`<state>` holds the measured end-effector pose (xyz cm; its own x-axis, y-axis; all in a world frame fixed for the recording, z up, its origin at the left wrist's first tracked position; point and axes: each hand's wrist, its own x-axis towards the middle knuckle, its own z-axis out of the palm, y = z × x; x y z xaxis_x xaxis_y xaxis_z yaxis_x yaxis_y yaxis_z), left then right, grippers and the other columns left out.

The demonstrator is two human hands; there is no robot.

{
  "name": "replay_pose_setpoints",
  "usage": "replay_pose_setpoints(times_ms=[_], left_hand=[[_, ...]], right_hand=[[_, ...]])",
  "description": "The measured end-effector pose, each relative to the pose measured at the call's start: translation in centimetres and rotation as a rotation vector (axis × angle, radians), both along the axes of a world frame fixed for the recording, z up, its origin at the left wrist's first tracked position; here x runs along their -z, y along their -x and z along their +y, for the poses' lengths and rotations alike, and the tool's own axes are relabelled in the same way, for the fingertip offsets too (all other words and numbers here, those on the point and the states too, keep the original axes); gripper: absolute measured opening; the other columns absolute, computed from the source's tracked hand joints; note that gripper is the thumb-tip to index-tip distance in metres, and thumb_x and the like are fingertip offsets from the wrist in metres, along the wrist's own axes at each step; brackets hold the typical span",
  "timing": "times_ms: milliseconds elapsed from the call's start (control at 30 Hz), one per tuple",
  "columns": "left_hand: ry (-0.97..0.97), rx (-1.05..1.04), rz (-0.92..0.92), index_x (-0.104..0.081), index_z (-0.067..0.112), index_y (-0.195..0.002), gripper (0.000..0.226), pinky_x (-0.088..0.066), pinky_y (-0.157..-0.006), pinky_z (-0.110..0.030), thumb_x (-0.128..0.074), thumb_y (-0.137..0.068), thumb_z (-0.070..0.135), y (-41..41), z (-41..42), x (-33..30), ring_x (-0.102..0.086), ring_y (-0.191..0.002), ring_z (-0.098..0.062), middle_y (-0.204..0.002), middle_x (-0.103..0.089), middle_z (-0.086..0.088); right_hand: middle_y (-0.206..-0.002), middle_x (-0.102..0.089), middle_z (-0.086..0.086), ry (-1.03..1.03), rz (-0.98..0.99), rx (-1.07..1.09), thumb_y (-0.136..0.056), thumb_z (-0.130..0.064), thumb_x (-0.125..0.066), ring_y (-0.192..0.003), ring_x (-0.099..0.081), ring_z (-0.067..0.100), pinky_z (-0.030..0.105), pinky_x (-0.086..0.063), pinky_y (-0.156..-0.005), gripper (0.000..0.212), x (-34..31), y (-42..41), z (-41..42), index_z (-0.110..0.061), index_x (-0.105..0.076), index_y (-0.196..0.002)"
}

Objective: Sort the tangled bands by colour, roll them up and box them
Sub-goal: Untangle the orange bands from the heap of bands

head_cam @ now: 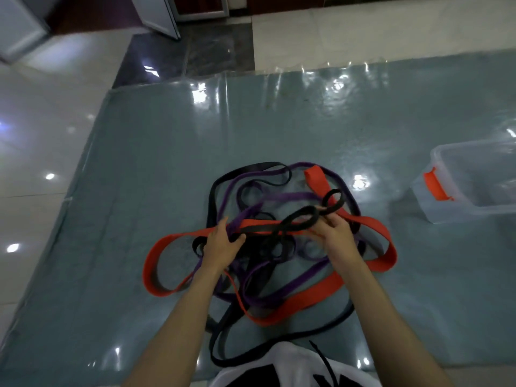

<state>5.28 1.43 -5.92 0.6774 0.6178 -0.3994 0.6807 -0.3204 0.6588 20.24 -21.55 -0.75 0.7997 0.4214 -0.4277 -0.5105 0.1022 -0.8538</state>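
Right, I'm down over the heap and it's early going: the red bands (pixel 321 296), purple bands (pixel 284 196) and black bands (pixel 251 170) lie in one knot on the mat (pixel 145 152) in front of me, loops crossing over and under each other, nothing sorted out, nothing rolled. My right hand (pixel 336 233) pinches a twisted black loop (pixel 304 213) and lifts it above the pile; my left hand (pixel 223 243) sits on the tangle near a red strand, fingers curled into the bands, thumb hooked by a black one, though I can't say exactly which strand it grips. The two hands are close but apart, one each side of the knot's middle. The box (pixel 474 196), clear plastic with a red latch (pixel 437 187), waits off to my right on the mat, well apart from the heap, lid off, and as far as I can see nothing is in it. So the whole job is ahead, I reckon: tease out each colour, roll, then box. The mat is grey-blue and glossy, throwing back spots of ceiling light; it's spread on a pale tiled floor (pixel 36 152) with a dark strip (pixel 178 54) further off, and some cabinet fronts (pixel 156 12) at the far edge.
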Motion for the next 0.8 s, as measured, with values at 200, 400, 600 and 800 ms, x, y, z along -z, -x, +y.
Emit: replay_pose_setpoints(times_ms=[200, 400, 600, 800], left_hand=[[-0.054, 0.038, -0.050, -0.074, 0.016, -0.118, 0.025, -0.055, -0.086, -0.035, -0.077, -0.094, 0.022, 0.3, 1.3, -0.7, -0.071, -0.109, -0.027, -0.110, -0.076, -0.002], [0.109, 0.089, -0.092, -0.079, 0.021, -0.106, 0.028, -0.059, -0.098, -0.045, -0.080, -0.087, 0.001, 1.0, 0.3, -2.3, -0.073, -0.100, -0.016, -0.102, -0.078, 0.003], [0.161, 0.282, -0.160, -0.073, 0.024, -0.126, 0.052, -0.058, -0.103, -0.039, -0.075, -0.085, -0.009, 2.1, -0.3, -3.4, -0.070, -0.115, -0.011, -0.120, -0.075, 0.007], [0.287, 0.238, -0.422, -0.074, 0.027, -0.117, 0.043, -0.057, -0.094, -0.024, -0.075, -0.089, -0.006, 2.1, -3.0, -3.8, -0.072, -0.110, -0.012, -0.113, -0.076, 0.006]], right_hand=[[-0.118, -0.074, 0.021, 0.374, 0.200, -0.318, -0.106, 0.002, -0.049, -0.106, -0.069, 0.029, 0.037, -0.056, -0.088, 0.028, 4.2, 2.6, -5.8, -0.007, -0.071, -0.119], [-0.113, -0.075, 0.012, 0.570, -0.048, -0.027, -0.103, -0.011, -0.060, -0.101, -0.069, 0.025, 0.041, -0.056, -0.091, 0.018, 4.6, 1.4, -7.4, -0.009, -0.073, -0.116], [-0.121, -0.067, 0.011, 0.879, -0.610, 0.162, -0.091, -0.004, -0.066, -0.118, -0.062, 0.034, 0.054, -0.051, -0.102, 0.027, 4.9, -0.9, -6.8, -0.008, -0.071, -0.118], [-0.169, -0.030, 0.011, 1.236, -0.471, -0.121, -0.100, -0.014, -0.056, -0.158, -0.021, 0.035, 0.070, -0.012, -0.122, 0.065, 6.1, -3.9, -8.3, -0.017, -0.033, -0.161]])
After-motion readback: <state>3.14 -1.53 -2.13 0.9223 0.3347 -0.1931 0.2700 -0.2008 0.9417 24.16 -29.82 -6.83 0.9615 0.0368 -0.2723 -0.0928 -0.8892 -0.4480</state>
